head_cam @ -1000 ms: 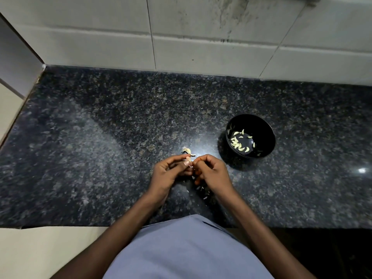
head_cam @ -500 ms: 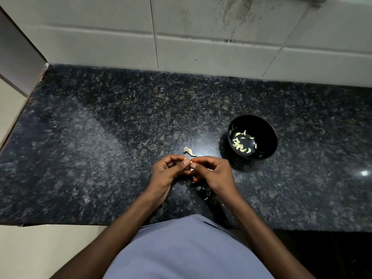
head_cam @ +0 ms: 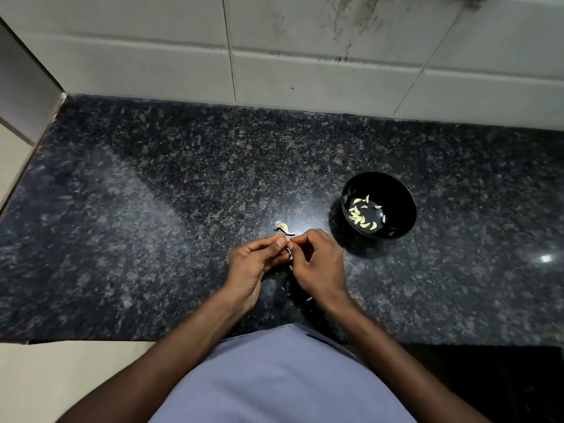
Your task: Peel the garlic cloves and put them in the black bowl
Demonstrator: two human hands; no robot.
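Note:
My left hand (head_cam: pixel 254 261) and my right hand (head_cam: pixel 316 264) meet fingertip to fingertip above the dark granite counter. Between them they pinch a small garlic clove (head_cam: pixel 290 254), mostly hidden by the fingers. Just beyond the fingertips a bit of garlic with papery skin (head_cam: pixel 284 228) lies on the counter. The black bowl (head_cam: pixel 396 190) stands to the right of my hands and holds several pale peeled cloves (head_cam: pixel 363 214).
Small scraps of peel (head_cam: pixel 309 298) lie on the granite counter (head_cam: pixel 152 224) under and behind my hands. A tiled wall (head_cam: pixel 305 56) runs along the back. The counter's front edge is close to my body.
Both hands have stayed together at the same spot, with only small finger movements on the clove. The bowl and the garlic bit on the counter have not moved.

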